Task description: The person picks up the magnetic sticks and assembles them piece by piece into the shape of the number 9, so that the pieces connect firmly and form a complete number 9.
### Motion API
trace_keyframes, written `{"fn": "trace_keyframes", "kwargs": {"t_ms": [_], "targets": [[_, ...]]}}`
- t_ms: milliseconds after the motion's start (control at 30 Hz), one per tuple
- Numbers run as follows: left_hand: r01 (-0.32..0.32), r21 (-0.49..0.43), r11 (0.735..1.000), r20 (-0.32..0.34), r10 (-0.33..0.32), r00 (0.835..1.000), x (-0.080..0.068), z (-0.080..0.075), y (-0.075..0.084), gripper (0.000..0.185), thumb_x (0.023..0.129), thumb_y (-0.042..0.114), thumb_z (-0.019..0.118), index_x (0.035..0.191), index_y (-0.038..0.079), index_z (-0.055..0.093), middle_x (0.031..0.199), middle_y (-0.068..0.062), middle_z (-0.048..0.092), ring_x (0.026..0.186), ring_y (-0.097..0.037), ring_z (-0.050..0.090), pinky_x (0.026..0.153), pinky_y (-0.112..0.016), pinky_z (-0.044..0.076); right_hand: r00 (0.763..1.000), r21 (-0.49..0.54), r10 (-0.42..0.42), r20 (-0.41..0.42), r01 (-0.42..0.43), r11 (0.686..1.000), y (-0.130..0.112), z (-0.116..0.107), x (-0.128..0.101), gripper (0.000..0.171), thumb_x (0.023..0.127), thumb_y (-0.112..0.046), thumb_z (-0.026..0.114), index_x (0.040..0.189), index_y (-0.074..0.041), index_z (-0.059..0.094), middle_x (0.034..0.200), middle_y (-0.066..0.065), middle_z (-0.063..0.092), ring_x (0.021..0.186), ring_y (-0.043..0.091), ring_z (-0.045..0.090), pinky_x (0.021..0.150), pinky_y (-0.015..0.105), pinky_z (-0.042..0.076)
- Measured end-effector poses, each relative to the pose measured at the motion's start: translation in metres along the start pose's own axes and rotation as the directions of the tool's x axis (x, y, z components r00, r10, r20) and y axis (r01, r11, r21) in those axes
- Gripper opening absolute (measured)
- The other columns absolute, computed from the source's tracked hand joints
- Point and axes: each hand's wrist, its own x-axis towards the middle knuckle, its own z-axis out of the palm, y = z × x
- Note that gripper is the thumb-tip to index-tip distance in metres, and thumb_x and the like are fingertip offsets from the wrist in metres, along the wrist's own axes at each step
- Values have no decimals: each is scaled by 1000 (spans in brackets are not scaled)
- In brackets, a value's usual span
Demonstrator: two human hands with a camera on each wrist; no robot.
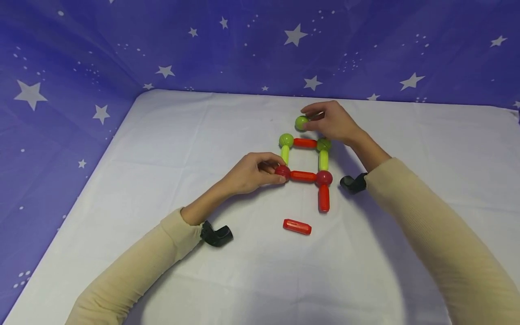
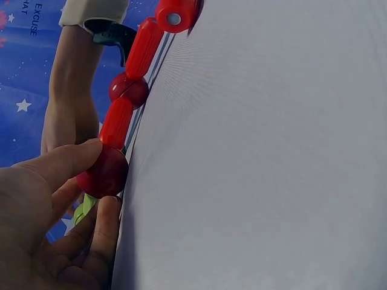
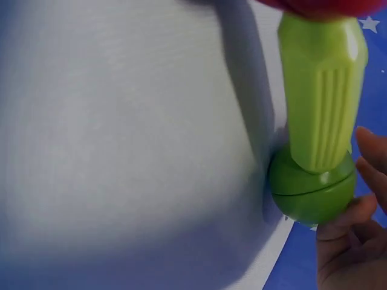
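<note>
A square of ball-and-rod magnetic building pieces lies on the white cloth. My left hand [image 1: 256,174] pinches the red ball [image 2: 104,173] at its near left corner between thumb and fingers. Beyond the far side, my right hand [image 1: 331,122] holds a separate green ball [image 1: 301,123] by thumb and fingertips; the right wrist view hides that ball. The far corners are green balls [image 1: 286,140] [image 3: 311,187], joined by a red rod [image 1: 305,143]. Yellow-green rods [image 1: 285,155] [image 3: 323,90] form the sides. Another red rod [image 1: 303,176] runs to the second red ball [image 1: 324,178].
From the near right corner, a red rod [image 1: 323,198] sticks out towards me. A loose red rod [image 1: 297,226] lies nearer on the cloth [image 1: 243,280]. Black wrist mounts [image 1: 217,234] hang at both sleeves. A blue star-patterned sheet [image 1: 260,49] stands behind.
</note>
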Motion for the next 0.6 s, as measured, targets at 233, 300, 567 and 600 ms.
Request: {"fn": "trace_keyframes", "kwargs": {"t_ms": [233, 300, 567, 600], "targets": [[4, 5, 1000, 1, -4, 1000, 0, 0, 1, 29, 85, 19, 80, 111, 11, 70, 93, -1, 66, 86, -18, 59, 78, -30, 48, 998, -65, 55, -30, -57, 996, 0, 6, 3, 37, 92, -11, 68, 126, 3, 63, 122, 20, 61, 111, 34, 55, 95, 45, 44], [5, 4, 1000, 0, -5, 1000, 0, 0, 1, 29, 85, 19, 80, 111, 11, 70, 92, -1, 66, 86, -18, 60, 78, -31, 48, 997, -66, 63, -39, -66, 996, 0, 8, 3, 36, 92, -11, 68, 125, 4, 63, 121, 21, 62, 110, 33, 56, 96, 45, 44], [7, 4, 1000, 0, -7, 1000, 0, 0, 0, 30, 85, 19, 80, 112, 11, 70, 92, -1, 66, 86, -18, 60, 78, -31, 49, 996, -50, 72, -62, -75, 996, 3, 11, 3, 34, 92, -10, 69, 123, 4, 63, 121, 21, 62, 112, 33, 57, 101, 44, 43], [6, 4, 1000, 0, -6, 1000, 0, 0, -1, 30, 85, 19, 80, 112, 11, 70, 92, -1, 66, 86, -18, 60, 78, -31, 49, 995, -44, 71, -67, -74, 996, 4, 11, 2, 34, 92, -10, 70, 122, 4, 63, 121, 21, 62, 112, 33, 58, 100, 44, 43]]}}
